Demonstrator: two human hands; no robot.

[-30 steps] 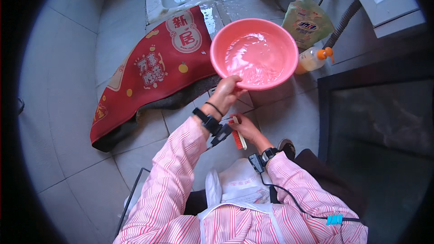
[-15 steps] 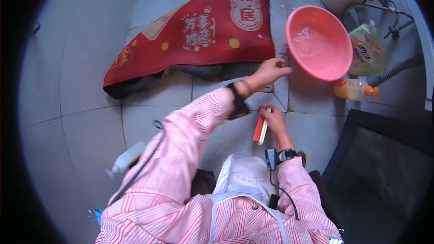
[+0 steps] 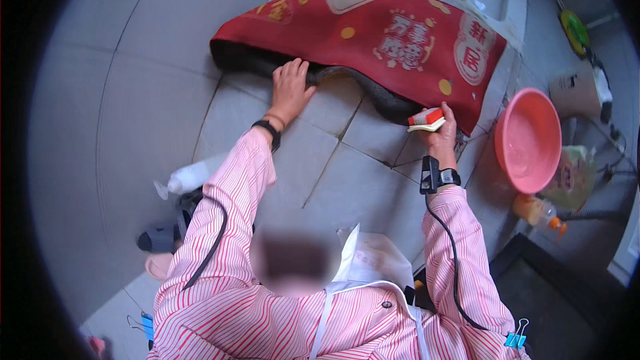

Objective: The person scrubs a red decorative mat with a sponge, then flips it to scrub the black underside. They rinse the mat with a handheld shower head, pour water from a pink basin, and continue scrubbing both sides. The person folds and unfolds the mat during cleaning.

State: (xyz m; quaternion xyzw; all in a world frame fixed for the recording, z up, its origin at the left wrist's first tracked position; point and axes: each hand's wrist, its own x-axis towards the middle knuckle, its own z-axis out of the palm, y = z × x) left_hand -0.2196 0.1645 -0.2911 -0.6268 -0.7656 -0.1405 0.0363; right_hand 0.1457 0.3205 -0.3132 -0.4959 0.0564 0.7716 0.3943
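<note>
From here I have the right hand [image 3: 443, 136] closed around a brush [image 3: 427, 121] at the edge of the red mat [image 3: 363, 47], which lies across the floor [image 3: 300, 167]. The left hand [image 3: 291, 91] meets its dark underside (pinching or not, I can't tell).

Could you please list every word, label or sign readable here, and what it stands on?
Red mat: large white lettering, gold lettering and a lettered badge, which I won't transcribe.
Green pouch: label, too blurred.
White apron: faint pink print, blurred.
White bucket: dark mark, too small.
Orange pump bottle: nothing legible.
</note>
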